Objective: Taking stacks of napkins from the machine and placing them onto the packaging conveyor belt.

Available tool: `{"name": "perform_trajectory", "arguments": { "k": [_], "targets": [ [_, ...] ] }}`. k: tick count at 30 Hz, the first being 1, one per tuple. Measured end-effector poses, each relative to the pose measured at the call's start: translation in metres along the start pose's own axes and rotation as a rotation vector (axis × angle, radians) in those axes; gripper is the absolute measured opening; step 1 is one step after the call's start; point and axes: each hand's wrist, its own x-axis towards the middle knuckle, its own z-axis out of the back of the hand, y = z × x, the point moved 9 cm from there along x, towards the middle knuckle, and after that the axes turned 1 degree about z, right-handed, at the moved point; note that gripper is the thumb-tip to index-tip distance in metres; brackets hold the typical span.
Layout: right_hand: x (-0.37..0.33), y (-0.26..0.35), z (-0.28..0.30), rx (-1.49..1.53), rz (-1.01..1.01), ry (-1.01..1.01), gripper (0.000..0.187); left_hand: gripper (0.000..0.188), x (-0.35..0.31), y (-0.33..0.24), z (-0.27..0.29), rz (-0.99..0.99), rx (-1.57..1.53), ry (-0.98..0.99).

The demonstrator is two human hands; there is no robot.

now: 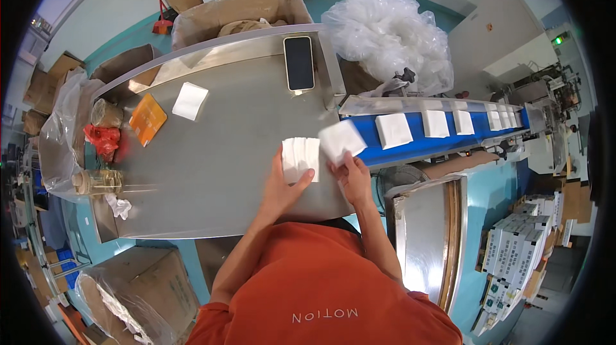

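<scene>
My left hand (pixel 286 183) is closed around a small bundle of white folded napkins (pixel 300 156), thumb across the front and fingers along the left side. In my right hand (pixel 351 177) a single white folded napkin (pixel 342 140) is pinched at its lower edge, slightly blurred, just right of the bundle and by the near end of the blue conveyor belt (pixel 410 128). Along that belt several more white folded napkins (pixel 393 130) lie in a row. Another white folded square (pixel 190 100) rests at the far left of the steel table (pixel 212 172).
A phone (pixel 299 64) lies near the table's raised back edge. At the left are an orange packet (pixel 147 118), a red plastic bag (pixel 102 140), a tape roll (pixel 97 182) and crumpled tissue (pixel 119 206). Beyond the table stand a large carton (pixel 240 15) and a heap of clear plastic bags (pixel 391 31).
</scene>
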Motion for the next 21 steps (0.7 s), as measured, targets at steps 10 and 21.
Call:
{"name": "perform_trajectory", "arguments": {
  "k": [10,21],
  "targets": [
    [-0.032,-0.008,-0.047,-0.425,-0.302,0.362,0.036,0.087,-0.001,0.012,-0.008,-0.083,-0.088,-0.001],
    [-0.017,0.004,-0.039,-0.532,0.024,0.202,0.042,0.067,-0.003,0.010,-0.032,0.045,-0.398,0.202]
  ]
}}
